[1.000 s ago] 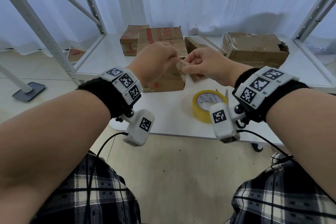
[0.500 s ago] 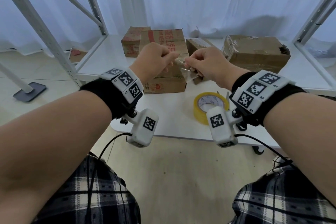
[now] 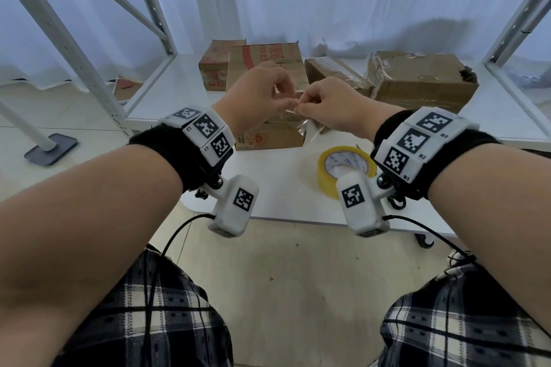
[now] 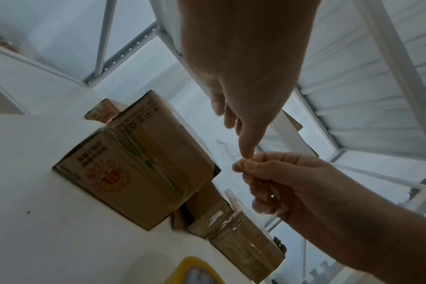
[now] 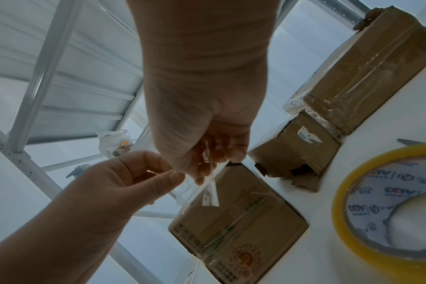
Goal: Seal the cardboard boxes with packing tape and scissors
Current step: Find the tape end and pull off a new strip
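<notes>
Your white tabletop [image 3: 277, 188] carries four cardboard boxes: a wide, battered box [image 3: 423, 80] at far right, a printed box [image 3: 268, 137] directly beyond your hands, a low taped box [image 3: 331, 71] between those two, and a small box [image 3: 216, 68] at the back left. Nearer you, the yellow roll of packing tape [image 3: 331, 170] lies flat on the tabletop, partly hidden by your right wrist camera, with a metal tip, probably the scissors [image 5: 411, 141], showing just behind it. Raised above the printed box, your left hand [image 3: 256, 92] and right hand [image 3: 331, 107] meet fingertip to fingertip. Your right grip pinches a crumpled strip of clear tape [image 5: 209, 190] between thumb and curled fingers, the loose end hanging below the knuckles. Your left grip closes thumb and forefinger on the same strip at the point where the hands touch.
</notes>
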`<state>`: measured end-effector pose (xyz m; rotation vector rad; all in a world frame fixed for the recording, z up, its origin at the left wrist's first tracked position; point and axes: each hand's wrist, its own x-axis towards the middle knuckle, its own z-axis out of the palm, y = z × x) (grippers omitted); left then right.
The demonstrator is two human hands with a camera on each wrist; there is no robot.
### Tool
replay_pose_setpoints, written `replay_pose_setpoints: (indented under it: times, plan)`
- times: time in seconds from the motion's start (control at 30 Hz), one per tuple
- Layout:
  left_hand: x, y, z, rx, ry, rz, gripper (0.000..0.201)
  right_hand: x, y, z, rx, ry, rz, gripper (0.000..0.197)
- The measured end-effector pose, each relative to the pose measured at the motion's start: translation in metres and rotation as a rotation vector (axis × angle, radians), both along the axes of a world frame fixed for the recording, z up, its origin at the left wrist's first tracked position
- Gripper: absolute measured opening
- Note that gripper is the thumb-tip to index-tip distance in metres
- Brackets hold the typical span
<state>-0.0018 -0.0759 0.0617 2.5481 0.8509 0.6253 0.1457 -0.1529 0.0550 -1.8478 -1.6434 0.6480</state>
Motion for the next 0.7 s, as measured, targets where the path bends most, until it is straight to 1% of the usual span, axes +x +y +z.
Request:
replay_pose_setpoints:
  times: [0.1, 0.17, 0.3, 0.43, 0.5, 0.7]
  plan:
    - [0.0017, -0.0003, -0.0013, 0.121, 0.055, 0.004, 0.012, -0.0009, 0.0000, 0.0015, -0.013, -0.029, 0.006, 0.018]
    - [0.0028, -0.0001, -0.0018, 0.156, 0.085, 0.015, 0.016, -0.0016, 0.0004, 0.0017, -0.017, -0.041, 0.012, 0.019]
    - [0.0033, 0.0006, -0.0026, 0.169, 0.102, 0.025, 0.021, -0.0024, 0.0007, 0.0020, -0.004, -0.062, 0.030, 0.022]
    - [0.0026, 0.0009, -0.0025, 0.152, 0.105, 0.020, 0.022, -0.0020, -0.0001, 0.0023, 0.034, -0.158, 0.077, 0.020]
    - [0.0027, 0.0004, -0.0025, 0.155, 0.104, 0.018, 0.020, -0.0011, 0.0006, 0.0015, 0.048, -0.203, 0.086, 0.020]
    - [0.0035, -0.0018, -0.0026, 0.151, 0.096, 0.033, 0.007, -0.0004, 0.0035, -0.0009, 0.054, -0.258, 0.088, 0.022]
